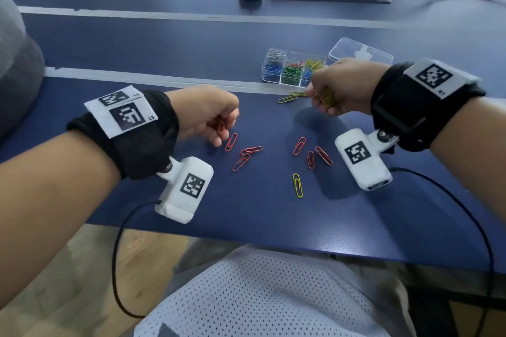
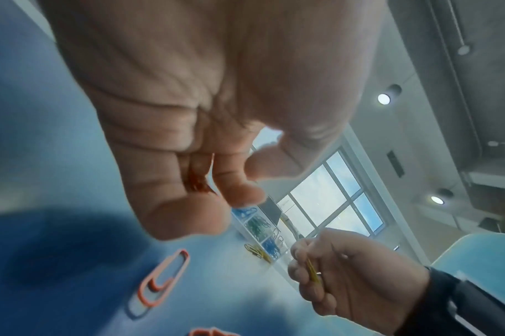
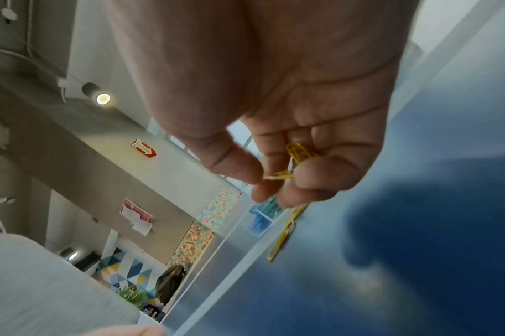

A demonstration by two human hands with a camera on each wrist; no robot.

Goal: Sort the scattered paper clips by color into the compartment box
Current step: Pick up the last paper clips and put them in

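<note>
While most colours already lie sorted in the box, the collecting step is in hand, each of the hands gathering one colour. Nearest on the blue bench point(image 1: 356, 227) lies a single yellow clip point(image 1: 297, 185), with loose red clips point(image 1: 247, 156) scattered just beyond it on both sides. The left hand point(image 1: 204, 115) hovers over the leftmost reds, fingers curled round a small bunch of red clips point(image 2: 199, 179). Farther right, the right hand point(image 1: 342, 85) pinches several yellow clips point(image 3: 295, 156), with two more yellows point(image 1: 287, 99) lying on the bench just beside it. Beyond stands the clear compartment box point(image 1: 294, 70), its lid point(image 1: 360, 53) lying behind it. Next, I judge, each hand keeps its bunch clenched while pinching up further flat clips, or carries it to its matching compartment.
</note>
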